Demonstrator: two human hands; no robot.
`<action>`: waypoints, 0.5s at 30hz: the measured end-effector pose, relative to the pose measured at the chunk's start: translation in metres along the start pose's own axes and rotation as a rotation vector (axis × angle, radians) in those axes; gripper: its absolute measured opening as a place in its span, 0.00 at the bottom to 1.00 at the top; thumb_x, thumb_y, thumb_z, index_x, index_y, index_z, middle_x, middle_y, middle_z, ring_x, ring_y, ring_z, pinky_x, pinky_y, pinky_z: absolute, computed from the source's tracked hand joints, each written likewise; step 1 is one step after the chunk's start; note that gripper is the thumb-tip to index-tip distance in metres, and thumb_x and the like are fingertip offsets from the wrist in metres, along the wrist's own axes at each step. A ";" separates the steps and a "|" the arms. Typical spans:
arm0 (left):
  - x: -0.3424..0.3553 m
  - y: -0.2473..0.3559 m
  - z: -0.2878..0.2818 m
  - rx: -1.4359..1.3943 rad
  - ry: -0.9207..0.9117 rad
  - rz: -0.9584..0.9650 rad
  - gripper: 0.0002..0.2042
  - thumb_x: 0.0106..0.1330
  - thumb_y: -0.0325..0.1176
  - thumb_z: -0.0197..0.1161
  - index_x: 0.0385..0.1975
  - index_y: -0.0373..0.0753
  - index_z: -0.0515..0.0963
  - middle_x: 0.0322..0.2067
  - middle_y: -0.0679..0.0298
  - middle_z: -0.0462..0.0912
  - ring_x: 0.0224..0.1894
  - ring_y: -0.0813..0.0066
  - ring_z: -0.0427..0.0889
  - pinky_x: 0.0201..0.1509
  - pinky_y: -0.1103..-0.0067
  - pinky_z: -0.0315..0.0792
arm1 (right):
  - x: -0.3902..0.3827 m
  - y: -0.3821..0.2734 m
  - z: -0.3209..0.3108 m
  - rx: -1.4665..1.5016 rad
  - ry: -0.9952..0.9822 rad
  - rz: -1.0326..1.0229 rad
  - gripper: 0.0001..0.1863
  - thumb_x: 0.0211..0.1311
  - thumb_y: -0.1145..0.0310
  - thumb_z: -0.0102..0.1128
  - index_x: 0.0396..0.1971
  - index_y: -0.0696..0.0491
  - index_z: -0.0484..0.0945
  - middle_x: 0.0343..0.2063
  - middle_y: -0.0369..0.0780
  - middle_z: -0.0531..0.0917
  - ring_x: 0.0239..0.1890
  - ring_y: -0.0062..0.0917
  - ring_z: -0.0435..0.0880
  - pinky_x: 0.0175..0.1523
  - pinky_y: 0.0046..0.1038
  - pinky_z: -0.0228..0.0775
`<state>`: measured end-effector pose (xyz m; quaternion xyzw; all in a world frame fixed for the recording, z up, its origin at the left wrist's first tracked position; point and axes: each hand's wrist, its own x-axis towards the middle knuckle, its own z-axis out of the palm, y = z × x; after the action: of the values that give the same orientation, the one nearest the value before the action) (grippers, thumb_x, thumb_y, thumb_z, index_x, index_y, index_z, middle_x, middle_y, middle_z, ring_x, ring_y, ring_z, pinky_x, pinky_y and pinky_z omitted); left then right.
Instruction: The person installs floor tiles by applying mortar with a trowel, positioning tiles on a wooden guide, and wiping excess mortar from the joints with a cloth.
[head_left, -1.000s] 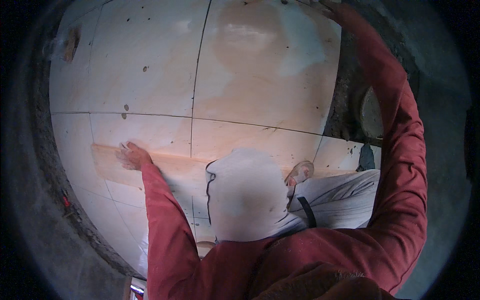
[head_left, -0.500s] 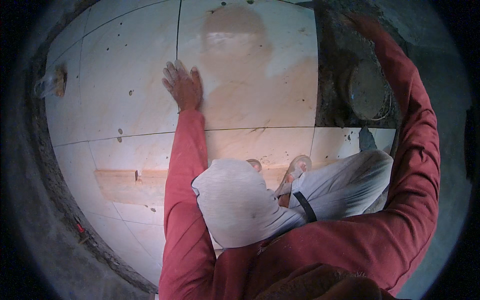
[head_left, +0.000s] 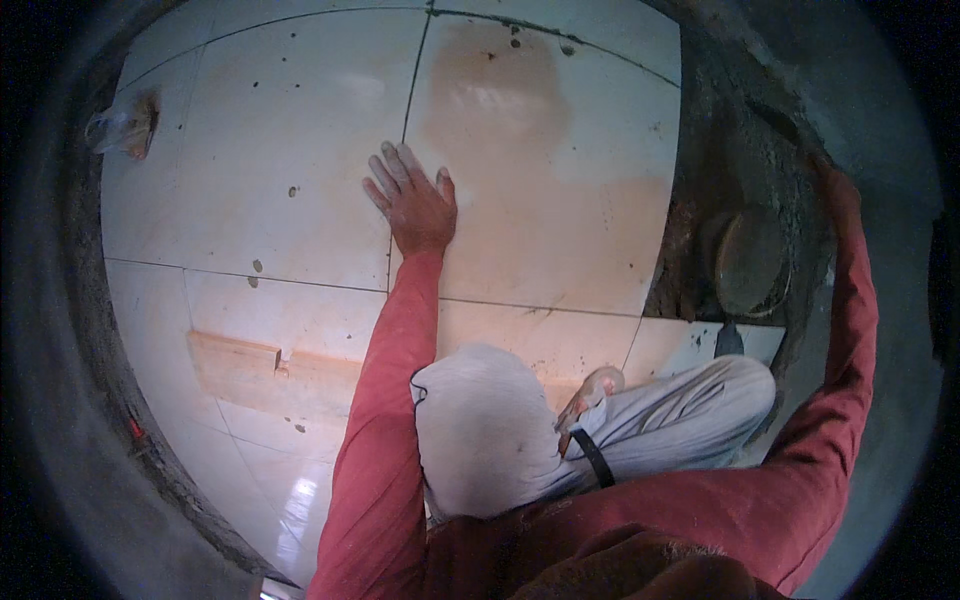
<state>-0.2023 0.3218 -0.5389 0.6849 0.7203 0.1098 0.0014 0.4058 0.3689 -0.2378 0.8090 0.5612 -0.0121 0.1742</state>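
a person crouches over a newly laid floor, left hand [head_left: 412,205] spread flat, fingers open, pressing on the joint between two large pale tiles and gripping nothing. the large floor tile [head_left: 545,165] under the palm's right side lies level, bordered on its right by rough grey mortar bed [head_left: 745,150]. it looks rigid, heavy, glossy and likely slick, brittle at the corners; best taken by opposite edges rather than the face. the right arm in a red sleeve [head_left: 850,330] stretches up the frame's right side, its hand out of view. a wooden board [head_left: 262,372] lies on the tiles well behind the left hand, near the bent knees.
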 end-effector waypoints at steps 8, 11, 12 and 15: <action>0.000 -0.004 0.002 -0.009 -0.014 -0.012 0.37 0.74 0.49 0.54 0.74 0.27 0.56 0.77 0.45 0.50 0.79 0.41 0.46 0.79 0.45 0.40 | 0.076 -0.228 -0.046 0.023 0.114 -0.444 0.25 0.74 0.48 0.52 0.59 0.50 0.80 0.54 0.49 0.84 0.57 0.49 0.82 0.58 0.47 0.75; -0.001 -0.010 -0.001 0.013 -0.022 -0.018 0.37 0.74 0.49 0.54 0.74 0.27 0.57 0.78 0.45 0.50 0.79 0.41 0.46 0.80 0.45 0.39 | 0.111 -0.314 -0.046 -0.067 0.169 -0.497 0.23 0.72 0.51 0.52 0.52 0.52 0.84 0.50 0.48 0.86 0.55 0.50 0.83 0.57 0.51 0.75; -0.001 -0.010 -0.001 0.007 -0.027 -0.020 0.37 0.74 0.49 0.54 0.74 0.27 0.56 0.78 0.45 0.50 0.79 0.41 0.46 0.80 0.45 0.39 | 0.128 -0.333 -0.039 -0.076 0.193 -0.479 0.23 0.72 0.51 0.52 0.50 0.53 0.85 0.50 0.48 0.86 0.54 0.50 0.83 0.57 0.51 0.75; 0.004 0.002 0.002 0.000 -0.035 -0.009 0.37 0.76 0.50 0.51 0.75 0.29 0.56 0.77 0.45 0.50 0.79 0.42 0.47 0.80 0.46 0.39 | 0.157 -0.351 -0.041 -0.201 0.291 -0.570 0.23 0.70 0.51 0.54 0.47 0.54 0.86 0.49 0.49 0.87 0.52 0.50 0.84 0.56 0.51 0.75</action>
<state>-0.1999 0.3258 -0.5401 0.6833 0.7234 0.0979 0.0143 0.1366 0.6316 -0.3278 0.5914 0.7823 0.1109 0.1609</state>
